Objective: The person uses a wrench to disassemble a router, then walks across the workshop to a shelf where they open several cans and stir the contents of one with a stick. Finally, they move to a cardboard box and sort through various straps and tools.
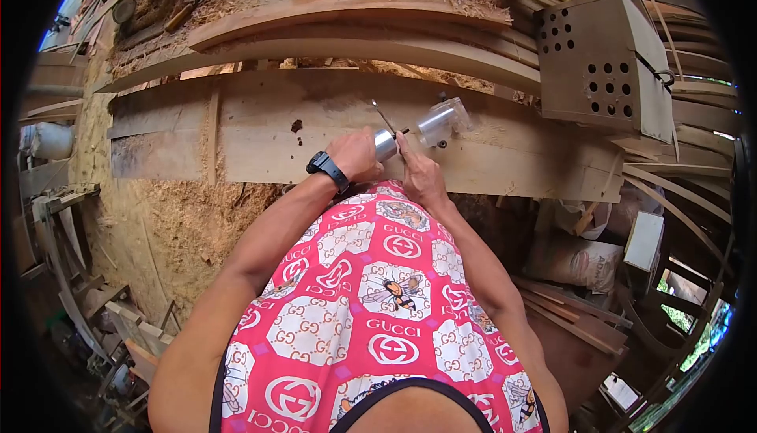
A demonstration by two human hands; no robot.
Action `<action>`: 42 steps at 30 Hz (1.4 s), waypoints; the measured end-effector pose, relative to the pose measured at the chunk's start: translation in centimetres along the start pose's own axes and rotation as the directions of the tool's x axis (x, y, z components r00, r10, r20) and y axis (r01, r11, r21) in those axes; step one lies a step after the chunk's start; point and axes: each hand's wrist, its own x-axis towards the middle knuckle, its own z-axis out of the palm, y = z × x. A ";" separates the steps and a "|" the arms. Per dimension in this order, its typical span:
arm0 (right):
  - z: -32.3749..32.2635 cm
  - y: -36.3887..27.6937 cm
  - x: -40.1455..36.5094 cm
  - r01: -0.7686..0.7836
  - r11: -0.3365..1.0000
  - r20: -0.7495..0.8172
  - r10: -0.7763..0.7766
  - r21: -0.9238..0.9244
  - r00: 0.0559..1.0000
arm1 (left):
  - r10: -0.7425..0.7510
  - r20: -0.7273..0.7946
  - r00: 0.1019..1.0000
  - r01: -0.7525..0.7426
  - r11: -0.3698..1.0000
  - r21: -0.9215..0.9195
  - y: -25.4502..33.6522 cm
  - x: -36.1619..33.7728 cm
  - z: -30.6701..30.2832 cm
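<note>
Left hand (355, 155) gripping silver cylindrical tool with clear plastic base (432, 125) on wooden plank (512, 157); right hand (418, 174) fingers pinching thin metal bar (384, 117).

We count two hands, one left hand (355, 153) and one right hand (418, 174), with one black wristwatch (326, 169). Between them lie one silver trim router (430, 127) and one thin metal wrench (384, 116). One wide flat plank (260, 137) spans the scene, and three long curved boards (331, 48) lie beyond it. Far right we note one perforated wooden box (591, 62) bearing two clusters of holes. We count two sacks: one printed sack (576, 261) near right and one white sack (47, 139) far left.
</note>
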 end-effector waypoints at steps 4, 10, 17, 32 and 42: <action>-0.5 -0.6 0.6 0.047 0.994 -0.092 -0.039 0.094 0.995 | 0.020 -0.048 0.999 -0.020 1.000 0.009 0.1 -0.1 -0.1; -0.6 -0.2 0.6 0.045 0.997 -0.061 -0.041 0.067 0.997 | 0.014 -0.006 1.000 -0.014 1.000 0.011 -0.1 0.1 0.0; -3.4 -2.7 1.7 0.039 0.993 -0.122 -0.025 0.114 0.992 | 0.005 0.009 1.000 -0.005 0.999 -0.035 0.3 -0.3 -1.1; -4.5 -3.5 1.2 0.149 0.973 -0.287 -0.094 0.178 0.953 | 0.015 -0.012 1.000 -0.015 0.999 0.033 -0.7 0.1 0.1; -0.7 -0.5 -0.9 0.089 0.984 -0.120 -0.071 0.153 0.990 | -0.012 -0.043 0.999 0.012 1.000 0.015 -0.5 -0.7 0.0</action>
